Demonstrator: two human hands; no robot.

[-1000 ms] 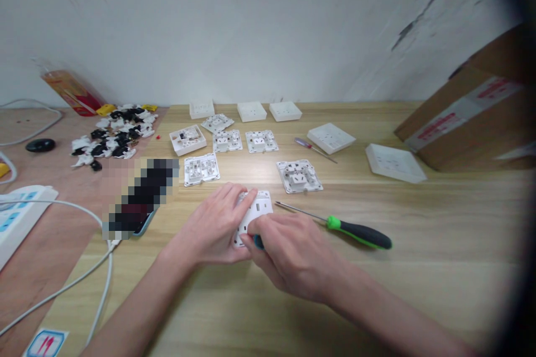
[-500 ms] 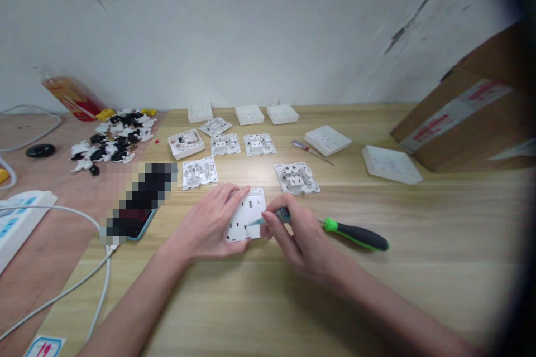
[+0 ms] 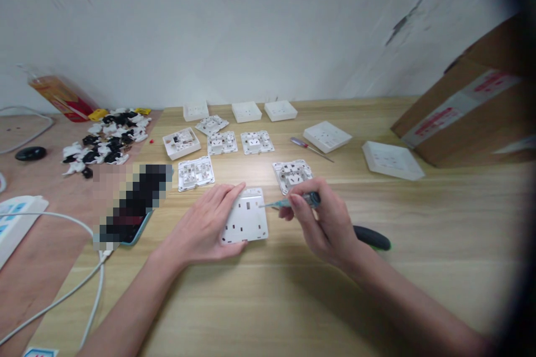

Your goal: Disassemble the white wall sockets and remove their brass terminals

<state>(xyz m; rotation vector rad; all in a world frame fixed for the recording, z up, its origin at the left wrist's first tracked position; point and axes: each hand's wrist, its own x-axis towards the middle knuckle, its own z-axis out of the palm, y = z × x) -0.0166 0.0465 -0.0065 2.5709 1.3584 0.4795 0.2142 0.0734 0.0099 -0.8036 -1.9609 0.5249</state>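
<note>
My left hand (image 3: 203, 223) grips the left side of a white socket plate (image 3: 253, 216), its flat slotted face towards me, with the thumb along the lower edge. In my right hand (image 3: 329, 228) is a small screwdriver with a translucent blue handle (image 3: 310, 199), held like a pen. Its thin tip points left at the plate's upper right part; whether it touches cannot be made out. A larger screwdriver with a black and green handle (image 3: 372, 238) lies partly hidden behind my right hand. Just beyond the small screwdriver lies another socket panel (image 3: 288, 175).
More socket panels (image 3: 195, 173) lie on the wooden table. White boxes (image 3: 247, 112) stand further back, near a thin screwdriver (image 3: 312, 149). A cardboard box (image 3: 469, 106) is at right. Left are a phone (image 3: 136, 228), a pile of black and white pieces (image 3: 106, 139), cables and a power strip (image 3: 20, 220).
My right hand has drawn the small screwdriver up and right, from the plate's lower middle to its upper right. It now covers more of the larger screwdriver. The view has shifted slightly.
</note>
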